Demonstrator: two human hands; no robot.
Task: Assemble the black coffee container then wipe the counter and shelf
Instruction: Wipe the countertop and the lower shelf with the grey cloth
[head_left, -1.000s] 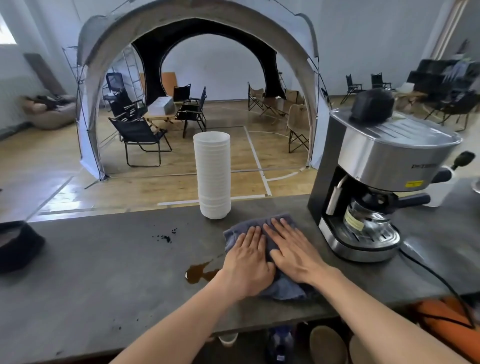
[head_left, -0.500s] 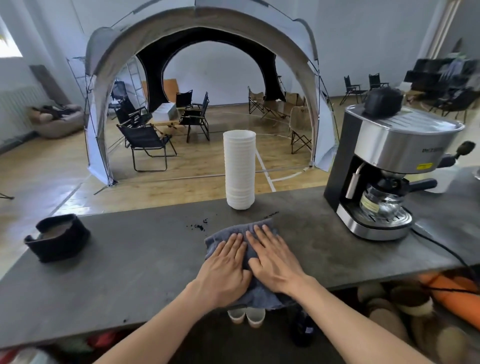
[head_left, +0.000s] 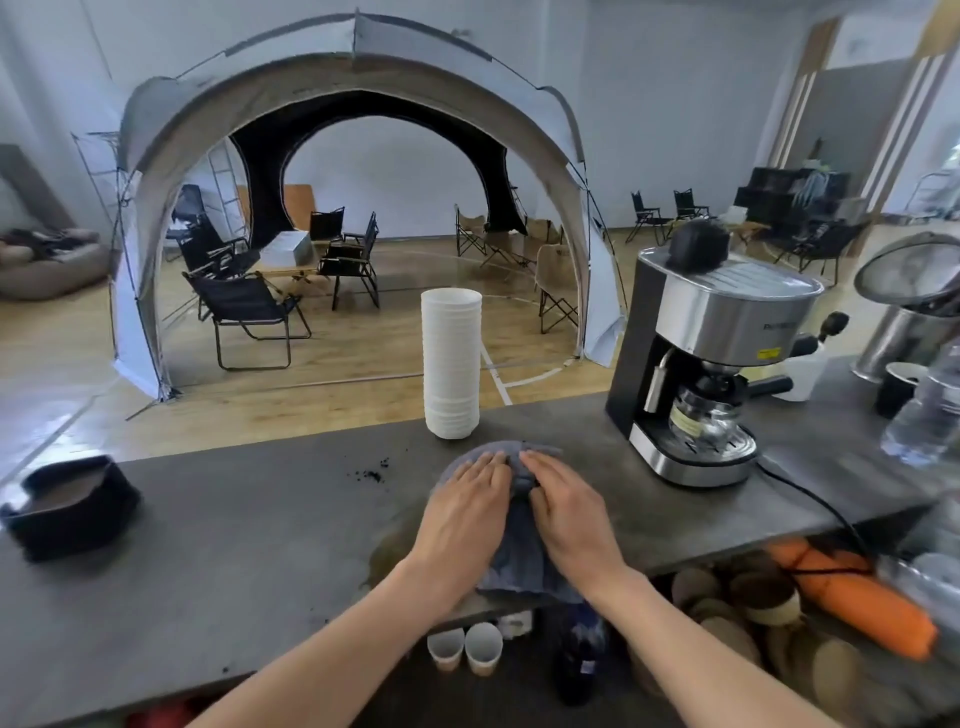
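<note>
A grey-blue cloth (head_left: 519, 561) lies bunched on the dark grey counter (head_left: 249, 561), near its front edge. My left hand (head_left: 462, 512) and my right hand (head_left: 571, 506) press flat on the cloth side by side, fingers pointing away from me. A damp brown smear (head_left: 387, 545) shows on the counter just left of the cloth. Loose coffee grounds (head_left: 371, 473) lie scattered further left. The black coffee container (head_left: 67, 506), filled with brown grounds, sits at the far left of the counter.
A tall stack of white cups (head_left: 451, 364) stands just behind the cloth. A steel espresso machine (head_left: 711, 364) stands to the right, its cord (head_left: 821, 506) trailing over the front edge. Bottles and a black cup (head_left: 898, 389) crowd the far right. Cups and bags sit on the shelf below.
Both hands slid the cloth left over the brown spill, then back toward the cup stack, bunching it. The spill is now a faint smear. My view shifted back and left.
</note>
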